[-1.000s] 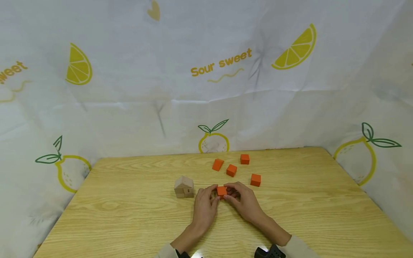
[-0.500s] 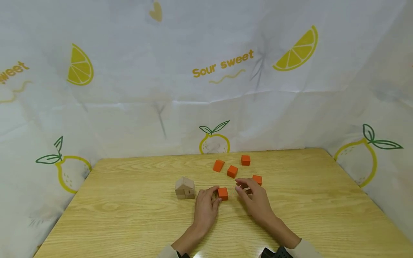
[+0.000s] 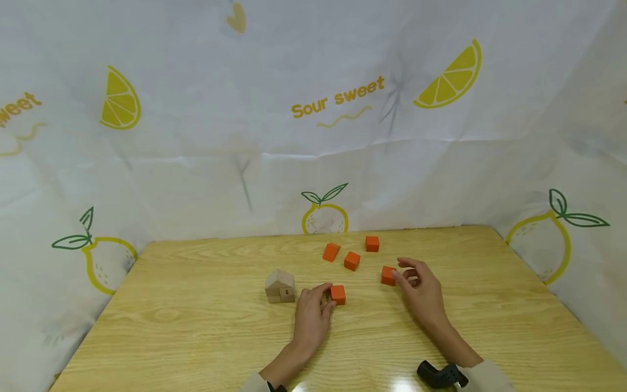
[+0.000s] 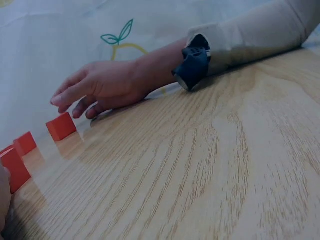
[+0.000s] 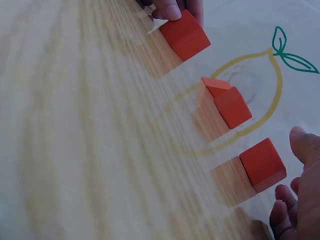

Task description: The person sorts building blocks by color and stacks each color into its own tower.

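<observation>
The right hand has left the near orange block, so the left hand alone pinches it on the table; the right's loose fingers now sit beside the outer orange block, apparently without contact

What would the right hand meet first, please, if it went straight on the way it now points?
The right hand would probably meet the orange cube just ahead of it first; whether they touch is hard to tell.

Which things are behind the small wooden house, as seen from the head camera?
Behind the wooden house, the table top and then the white printed cloth can be seen. The patch directly behind its roof and walls is covered.
</observation>
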A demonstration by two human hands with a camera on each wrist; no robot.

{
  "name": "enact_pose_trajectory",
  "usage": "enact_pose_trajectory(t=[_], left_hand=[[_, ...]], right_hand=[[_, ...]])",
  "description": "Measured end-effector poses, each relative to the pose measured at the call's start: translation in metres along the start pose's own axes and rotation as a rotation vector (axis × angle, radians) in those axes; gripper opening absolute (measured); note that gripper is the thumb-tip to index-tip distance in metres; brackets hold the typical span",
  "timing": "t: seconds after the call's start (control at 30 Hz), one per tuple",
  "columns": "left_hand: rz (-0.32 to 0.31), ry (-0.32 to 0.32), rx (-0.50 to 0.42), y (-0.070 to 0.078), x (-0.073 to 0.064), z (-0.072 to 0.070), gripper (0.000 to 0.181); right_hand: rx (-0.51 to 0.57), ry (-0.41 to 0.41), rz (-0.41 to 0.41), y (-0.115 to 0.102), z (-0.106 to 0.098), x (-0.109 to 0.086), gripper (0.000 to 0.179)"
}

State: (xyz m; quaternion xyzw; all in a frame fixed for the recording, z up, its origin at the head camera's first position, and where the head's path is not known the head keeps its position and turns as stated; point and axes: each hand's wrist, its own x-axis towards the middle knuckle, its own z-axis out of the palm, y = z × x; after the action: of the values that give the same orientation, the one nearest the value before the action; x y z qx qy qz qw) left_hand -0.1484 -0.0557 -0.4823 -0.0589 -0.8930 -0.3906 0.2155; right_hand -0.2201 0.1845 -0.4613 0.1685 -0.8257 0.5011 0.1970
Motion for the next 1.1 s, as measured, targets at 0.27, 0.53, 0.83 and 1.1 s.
enact_pose_trajectory(t=[0.27,0.53,0.83,1.1], left_hand=[[-0.001,0.012,-0.004,-0.003,-0.001,0.0,0.034],[0.01,0.028,0.025,-0.006,-0.004,0.003,0.035],[0.042,0.03,0.033,-0.003,-0.001,0.002,0.035],[0.023,0.002,0.028,0.002,0.003,-0.001,0.035]], right_hand=[[-0.039,-0.217,0.06,0.024,-0.001,0.006,0.047],[-0.059,-0.267,0.07,0.028,0.001,0.004,0.045],[-0.105,-0.246,0.03,0.025,-0.001,0.006,0.039],[-0.124,-0.222,0.007,0.019,-0.003,0.007,0.037]])
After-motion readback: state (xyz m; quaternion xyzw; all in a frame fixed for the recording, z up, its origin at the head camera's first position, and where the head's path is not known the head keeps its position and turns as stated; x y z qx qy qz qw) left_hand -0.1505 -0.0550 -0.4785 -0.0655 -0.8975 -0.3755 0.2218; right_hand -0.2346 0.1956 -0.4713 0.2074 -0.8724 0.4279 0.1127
